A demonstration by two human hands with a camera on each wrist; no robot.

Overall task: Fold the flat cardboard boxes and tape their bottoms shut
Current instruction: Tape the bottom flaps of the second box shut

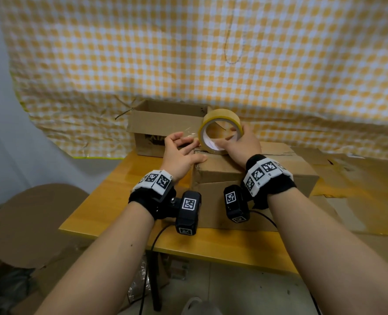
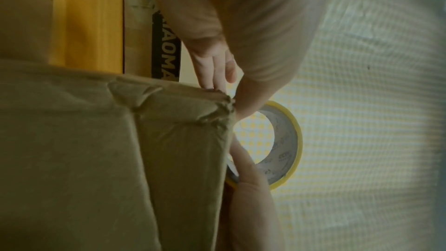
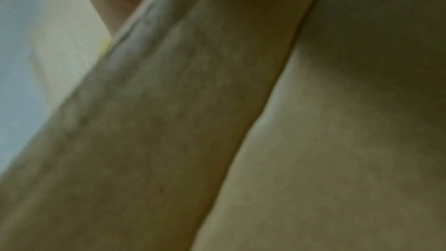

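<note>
A brown cardboard box [image 1: 245,178] sits closed side up in the middle of the wooden table [image 1: 111,201]. My right hand [image 1: 240,143] grips a yellow roll of clear tape [image 1: 222,115], standing on edge on the box's top left corner. A short clear strip [image 1: 189,134] runs from the roll to my left hand [image 1: 179,155], whose straight fingers [image 2: 217,68] press at the box's crumpled corner [image 2: 217,102], thumb lying on the top edge. The left wrist view shows the roll [image 2: 287,152] beyond the box side [image 2: 96,140]. In the right wrist view there is only blurred cardboard [image 3: 337,159].
An open-topped cardboard box [image 1: 161,126] with black lettering stands behind, at the table's back left. Flattened cardboard [image 1: 347,176] lies to the right. A round cardboard piece [image 1: 29,223] sits low on the left. A yellow checked cloth [image 1: 188,53] hangs behind.
</note>
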